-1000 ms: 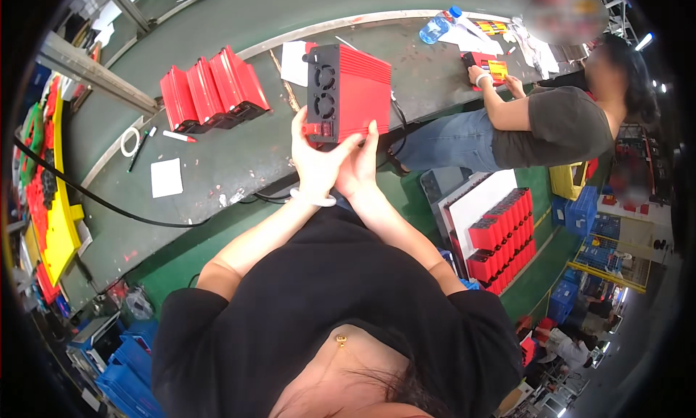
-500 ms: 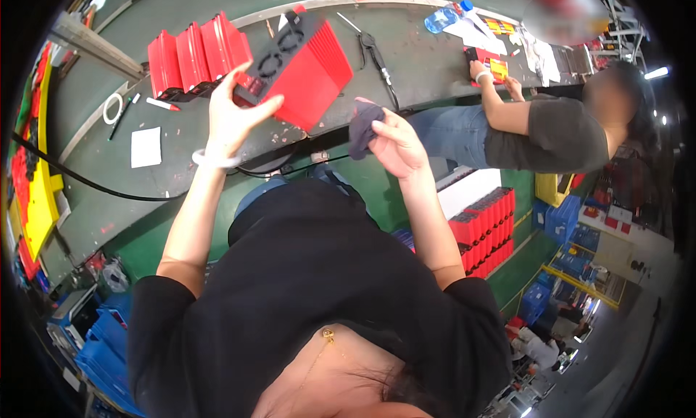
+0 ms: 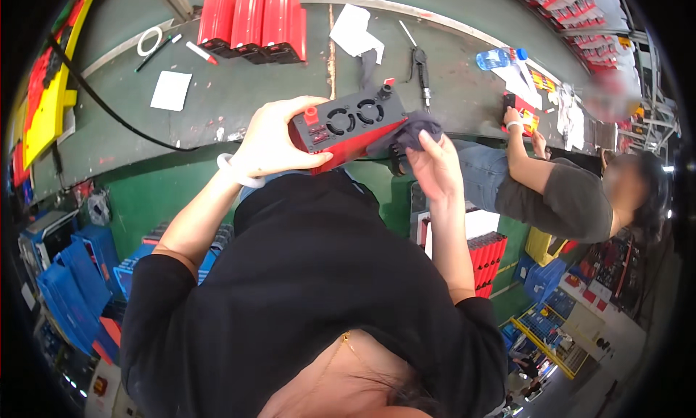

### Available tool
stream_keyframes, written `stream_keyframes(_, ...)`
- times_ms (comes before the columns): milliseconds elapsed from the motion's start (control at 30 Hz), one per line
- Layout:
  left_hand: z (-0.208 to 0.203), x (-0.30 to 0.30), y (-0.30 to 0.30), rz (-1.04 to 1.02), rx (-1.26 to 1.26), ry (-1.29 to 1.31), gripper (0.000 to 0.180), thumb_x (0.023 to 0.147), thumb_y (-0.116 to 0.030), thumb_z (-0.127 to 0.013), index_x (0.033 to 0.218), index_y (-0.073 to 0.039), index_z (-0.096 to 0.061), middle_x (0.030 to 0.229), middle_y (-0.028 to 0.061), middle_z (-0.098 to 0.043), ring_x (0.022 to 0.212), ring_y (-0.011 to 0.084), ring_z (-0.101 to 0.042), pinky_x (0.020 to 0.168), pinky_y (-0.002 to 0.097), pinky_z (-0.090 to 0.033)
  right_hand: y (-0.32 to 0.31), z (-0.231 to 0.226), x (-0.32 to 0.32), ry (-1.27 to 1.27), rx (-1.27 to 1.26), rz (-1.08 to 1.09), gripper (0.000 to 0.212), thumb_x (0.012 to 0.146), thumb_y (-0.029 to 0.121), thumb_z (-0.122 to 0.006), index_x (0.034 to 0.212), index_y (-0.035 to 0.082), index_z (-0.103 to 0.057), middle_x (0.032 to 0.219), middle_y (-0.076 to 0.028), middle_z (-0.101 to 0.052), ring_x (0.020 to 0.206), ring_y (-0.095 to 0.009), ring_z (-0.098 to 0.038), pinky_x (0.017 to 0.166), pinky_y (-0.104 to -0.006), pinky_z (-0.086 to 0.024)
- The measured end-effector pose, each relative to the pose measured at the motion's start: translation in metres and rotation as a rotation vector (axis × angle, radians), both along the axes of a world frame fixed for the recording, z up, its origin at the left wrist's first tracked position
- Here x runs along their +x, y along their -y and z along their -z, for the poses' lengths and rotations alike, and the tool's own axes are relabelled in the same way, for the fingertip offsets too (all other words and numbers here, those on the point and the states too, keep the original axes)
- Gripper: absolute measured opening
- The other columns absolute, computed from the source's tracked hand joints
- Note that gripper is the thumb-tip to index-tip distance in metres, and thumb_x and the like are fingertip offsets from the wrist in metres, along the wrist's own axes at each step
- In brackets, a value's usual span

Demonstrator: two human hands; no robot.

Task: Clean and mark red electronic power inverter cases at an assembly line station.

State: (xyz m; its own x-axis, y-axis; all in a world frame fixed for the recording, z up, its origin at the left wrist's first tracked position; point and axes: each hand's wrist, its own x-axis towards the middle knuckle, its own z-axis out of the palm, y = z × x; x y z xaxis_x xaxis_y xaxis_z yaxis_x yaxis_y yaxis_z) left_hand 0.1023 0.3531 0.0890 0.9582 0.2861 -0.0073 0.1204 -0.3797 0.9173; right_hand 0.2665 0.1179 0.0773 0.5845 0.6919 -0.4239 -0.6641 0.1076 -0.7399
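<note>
A red power inverter (image 3: 351, 121) is held in front of my body, its black end panel facing up. That panel shows two round fan grilles, a red terminal and a black terminal. My left hand (image 3: 279, 139) grips the inverter at its left end, thumb on the near side and fingers at the far side. In my right hand (image 3: 438, 164) a dark grey cloth (image 3: 419, 131) is bunched between thumb and fingers. The cloth lies against the inverter's right end. Part of the red casing is hidden below the panel.
Three red inverters (image 3: 250, 23) stand at the back of the green bench (image 3: 239, 92). A white paper (image 3: 172, 90), a red-capped marker (image 3: 201, 53), a crumpled white sheet (image 3: 355, 32) and a black air gun (image 3: 420, 70) lie there too. At right, a co-worker (image 3: 573, 193) handles parts.
The inverter has turned from tilted to fan panel up and come closer to my body. My right hand has brought the cloth against its right end. The view has shifted.
</note>
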Motion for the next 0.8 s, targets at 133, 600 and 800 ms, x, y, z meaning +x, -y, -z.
stream_keyframes(133,-0.004,-0.002,0.002,-0.009,-0.071,-0.020,0.063,0.055,-0.019,-0.080,0.111,0.001,-0.058,0.095,0.0123,-0.064,0.086,0.0182,-0.063,0.083,0.0292,-0.048,0.015,0.006,-0.020,-0.230,-0.140,-0.180,0.025,0.087,0.014,-0.064,0.111,0.008,-0.060,0.101,-0.002,-0.064,0.086,-0.013,-0.063,0.071,-0.0274,-0.053)
stream_keyframes(600,-0.014,-0.003,0.034,0.004,0.096,0.089,0.059,0.054,-0.021,-0.078,0.109,-0.005,-0.061,0.095,0.0128,-0.065,0.086,0.0277,-0.065,0.078,0.0326,-0.050,0.000,-0.027,-0.013,0.776,-0.298,0.060,0.017,0.080,-0.004,-0.060,0.098,-0.002,-0.060,0.084,-0.008,-0.063,0.082,-0.021,-0.062,0.074,-0.0321,-0.048)
stream_keyframes(800,-0.013,-0.004,0.047,-0.017,0.179,0.107,0.057,0.055,-0.020,-0.076,0.108,-0.007,-0.061,0.094,0.0117,-0.065,0.084,0.0290,-0.064,0.076,0.0340,-0.051,0.006,-0.026,-0.010,1.833,-0.473,-0.361,0.038,0.061,0.007,-0.066,0.099,0.009,-0.064,0.079,-0.005,-0.048,0.077,-0.023,-0.049,0.070,-0.0361,-0.034)
